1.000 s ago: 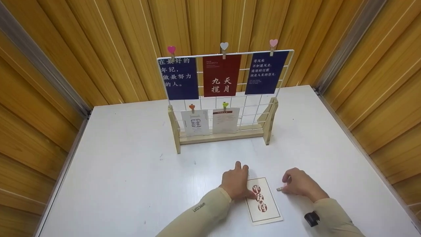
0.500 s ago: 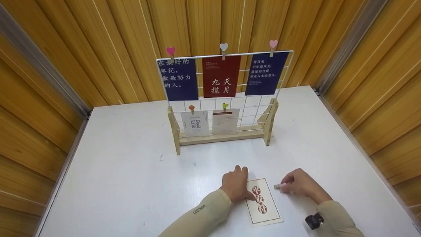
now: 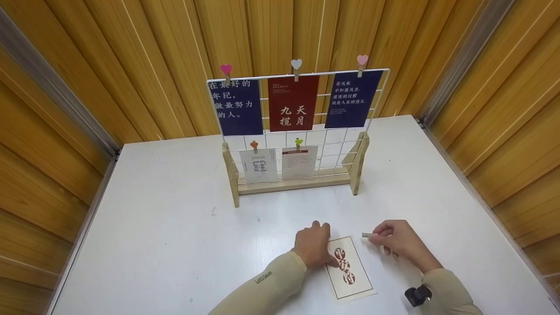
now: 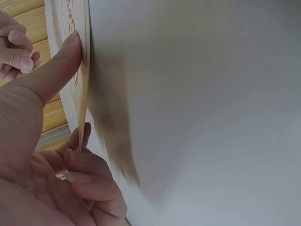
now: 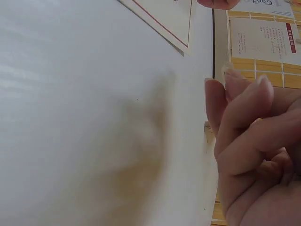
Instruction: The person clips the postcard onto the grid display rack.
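My left hand [image 3: 311, 246] holds a cream card [image 3: 359, 267] by its left edge. The card has a dark border and round red characters. In the left wrist view, the thumb lies on the face of the card [image 4: 74, 107] and the other fingers are at its far edge and behind it. To the right of the card's top corner, my right hand [image 3: 399, 241] pinches a small wooden clothespin [image 3: 366, 235] between thumb and fingers, its free end pointing left toward the card. In the right wrist view, the curled fingers hide most of the clothespin.
Behind the hands stands a white wire grid rack on a wooden base [image 3: 294, 184]. Heart clothespins hold two blue cards [image 3: 353, 114], a red card [image 3: 292, 98] and two pale cards [image 3: 300, 168] on it. Wood-panelled walls [image 3: 166, 65] enclose the white table [image 3: 157, 227].
My right hand has lifted slightly away from me, bringing the clothespin left and up to near the card's top right corner. The left hand and card have hardly moved.
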{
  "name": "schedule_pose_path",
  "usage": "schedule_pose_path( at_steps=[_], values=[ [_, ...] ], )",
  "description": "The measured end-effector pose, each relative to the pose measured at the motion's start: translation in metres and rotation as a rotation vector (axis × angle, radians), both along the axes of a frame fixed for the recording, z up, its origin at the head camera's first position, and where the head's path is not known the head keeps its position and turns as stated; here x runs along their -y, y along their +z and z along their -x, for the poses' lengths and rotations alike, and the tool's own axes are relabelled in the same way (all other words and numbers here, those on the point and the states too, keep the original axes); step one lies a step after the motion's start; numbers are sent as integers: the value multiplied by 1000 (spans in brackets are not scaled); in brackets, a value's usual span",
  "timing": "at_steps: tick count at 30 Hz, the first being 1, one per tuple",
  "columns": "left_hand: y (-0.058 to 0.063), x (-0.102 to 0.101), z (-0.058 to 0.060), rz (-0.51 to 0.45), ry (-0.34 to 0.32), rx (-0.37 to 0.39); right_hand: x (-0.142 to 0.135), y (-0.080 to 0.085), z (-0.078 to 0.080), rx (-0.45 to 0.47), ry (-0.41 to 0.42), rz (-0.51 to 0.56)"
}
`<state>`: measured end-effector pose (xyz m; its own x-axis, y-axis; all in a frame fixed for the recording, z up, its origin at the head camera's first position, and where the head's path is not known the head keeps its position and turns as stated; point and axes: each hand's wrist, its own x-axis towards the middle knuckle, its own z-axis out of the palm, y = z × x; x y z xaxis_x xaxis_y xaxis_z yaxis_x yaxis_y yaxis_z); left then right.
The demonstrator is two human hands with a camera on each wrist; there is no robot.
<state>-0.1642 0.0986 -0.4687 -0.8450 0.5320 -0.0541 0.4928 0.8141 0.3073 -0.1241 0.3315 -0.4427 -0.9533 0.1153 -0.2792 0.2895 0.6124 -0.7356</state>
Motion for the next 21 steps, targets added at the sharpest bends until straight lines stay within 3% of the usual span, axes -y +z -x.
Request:
schedule_pose_path(
  at_steps=[10, 21],
  values=[
    [19, -2, 13, -66, -24, 54, 0, 4, 1, -97, -34, 107],
    [43, 5, 31, -115, -28, 61, -3, 15, 9, -227, -86, 58]
  ],
)
